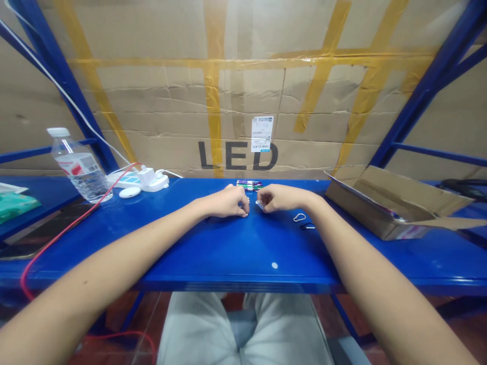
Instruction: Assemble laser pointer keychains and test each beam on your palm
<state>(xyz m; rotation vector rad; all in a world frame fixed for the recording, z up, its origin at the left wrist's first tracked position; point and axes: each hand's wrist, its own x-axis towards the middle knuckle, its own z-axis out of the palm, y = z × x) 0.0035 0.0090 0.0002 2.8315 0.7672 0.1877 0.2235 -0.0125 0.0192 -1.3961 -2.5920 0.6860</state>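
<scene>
Your forearms reach out above your pale trousers to the blue steel bench, with both hands close together near its middle. Left hand: fingers curl toward bright metal bits at the fingertips, too small to show whether they are actually gripped. Right hand: thumb and fingers closed in a pinch on a small pale flat piece, held between the hands just above the bench top. Handling estimate: both items look light, thin and stiff, and likely to slip on the smooth paint; take them by their edges with your fingertips. Just ahead lies a bundle of slim multicoloured sticks. To the right sit a metal carabiner and an open cardboard box. To the left stand a water bottle and a white power strip with a red cable.
</scene>
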